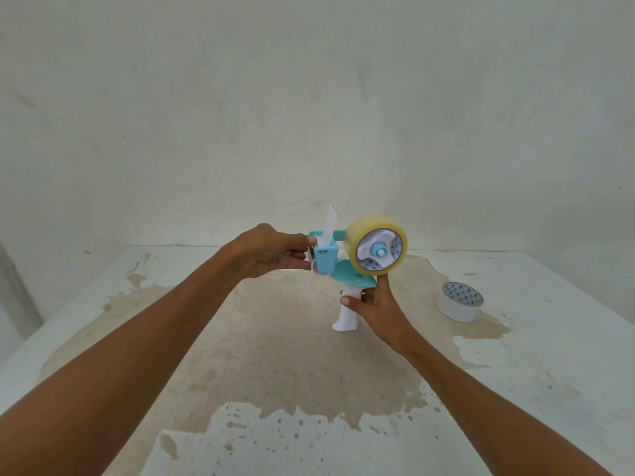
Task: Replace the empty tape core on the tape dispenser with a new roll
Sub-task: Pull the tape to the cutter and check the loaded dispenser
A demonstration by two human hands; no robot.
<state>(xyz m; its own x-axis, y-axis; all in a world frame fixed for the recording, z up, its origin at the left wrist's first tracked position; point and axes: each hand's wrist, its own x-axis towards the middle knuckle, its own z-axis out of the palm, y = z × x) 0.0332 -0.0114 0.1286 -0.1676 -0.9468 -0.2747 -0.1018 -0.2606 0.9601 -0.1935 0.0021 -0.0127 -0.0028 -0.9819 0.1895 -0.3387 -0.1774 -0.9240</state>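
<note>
A blue and white tape dispenser (pixel 347 273) is held up above the table, with a full roll of clear yellowish tape (pixel 376 245) mounted on its hub. My right hand (pixel 376 307) grips the white handle from the right, one finger reaching up to the roll's lower edge. My left hand (pixel 271 252) pinches the front end of the dispenser by the roller and the white flap, where a strip of tape seems to lie. The empty white tape core (pixel 460 301) lies flat on the table at the right.
The white table (pixel 103 338) has a large brown worn patch in the middle. A pale wall rises right behind its far edge. The table's left edge drops off near a grey pipe (pixel 17 290).
</note>
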